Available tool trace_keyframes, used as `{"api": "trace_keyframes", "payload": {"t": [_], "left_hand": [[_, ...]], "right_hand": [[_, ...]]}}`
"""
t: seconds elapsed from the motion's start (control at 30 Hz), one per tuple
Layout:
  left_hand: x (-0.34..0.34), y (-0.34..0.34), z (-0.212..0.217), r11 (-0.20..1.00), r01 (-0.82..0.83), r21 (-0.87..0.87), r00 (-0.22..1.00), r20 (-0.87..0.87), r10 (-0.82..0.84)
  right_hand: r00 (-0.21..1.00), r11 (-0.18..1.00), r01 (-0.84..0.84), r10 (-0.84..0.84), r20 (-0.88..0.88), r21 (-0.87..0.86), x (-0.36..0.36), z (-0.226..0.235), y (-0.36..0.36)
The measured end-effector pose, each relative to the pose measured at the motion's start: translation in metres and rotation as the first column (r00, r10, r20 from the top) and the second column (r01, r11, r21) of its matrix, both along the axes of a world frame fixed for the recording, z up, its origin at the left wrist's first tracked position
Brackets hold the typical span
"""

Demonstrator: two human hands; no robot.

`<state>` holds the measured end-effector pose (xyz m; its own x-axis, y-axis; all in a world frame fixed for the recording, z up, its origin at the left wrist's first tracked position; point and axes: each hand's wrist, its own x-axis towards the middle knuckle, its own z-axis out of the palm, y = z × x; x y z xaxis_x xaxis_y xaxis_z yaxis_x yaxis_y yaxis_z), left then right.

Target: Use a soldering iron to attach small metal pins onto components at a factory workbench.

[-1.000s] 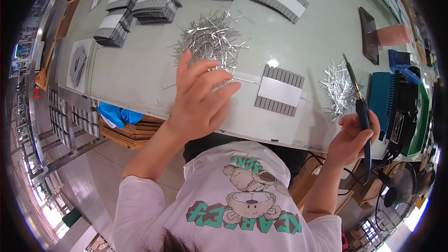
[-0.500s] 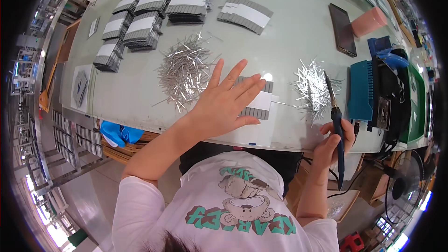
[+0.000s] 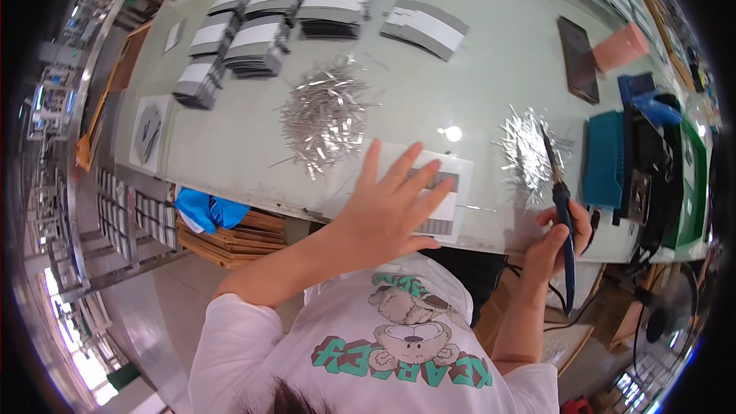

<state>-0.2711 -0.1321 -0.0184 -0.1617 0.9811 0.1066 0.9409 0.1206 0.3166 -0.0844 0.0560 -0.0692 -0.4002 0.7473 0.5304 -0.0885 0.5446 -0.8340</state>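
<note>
My left hand [image 3: 399, 207] lies with spread fingers over a small panel of grey strips with a white middle band [image 3: 441, 207], covering its left part. Beneath the panel is a white sheet [image 3: 462, 172], close to the table's near edge. In my right hand [image 3: 558, 241] is a soldering iron [image 3: 566, 222] with a dark blue handle. Its tip points away from me, over the right-hand pile of thin silvery metal strips [image 3: 524, 149]. One thin strip [image 3: 475, 208] sticks out to the right from the panel.
A larger pile of metal strips [image 3: 326, 119] lies left of centre. Stacks of grey-and-white panels [image 3: 333, 1] stand at the far left, with a separate stack [image 3: 425, 28] beside them. Rightward are a phone [image 3: 578, 60], a pink cup [image 3: 621, 47] and a teal box [image 3: 604, 161].
My left hand and the grey panel have come toward me, nearer the table's edge. My right hand keeps the soldering iron in about the same place. The whole view has shifted slightly.
</note>
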Motion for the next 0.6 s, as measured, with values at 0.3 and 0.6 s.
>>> {"api": "trace_keyframes", "payload": {"t": [0.3, 0.6], "left_hand": [[0.013, -0.004, -0.004, 0.996, 0.084, 0.029, 0.996, 0.005, -0.084], [0.008, -0.004, -0.005, 0.986, 0.104, 0.133, 0.994, 0.018, -0.107]], "right_hand": [[0.996, 0.997, 0.082, -0.082, 0.040, 0.014, 0.013, -0.007, 0.003], [0.992, 0.997, 0.080, -0.080, 0.097, 0.007, 0.007, -0.002, 0.003]]}}
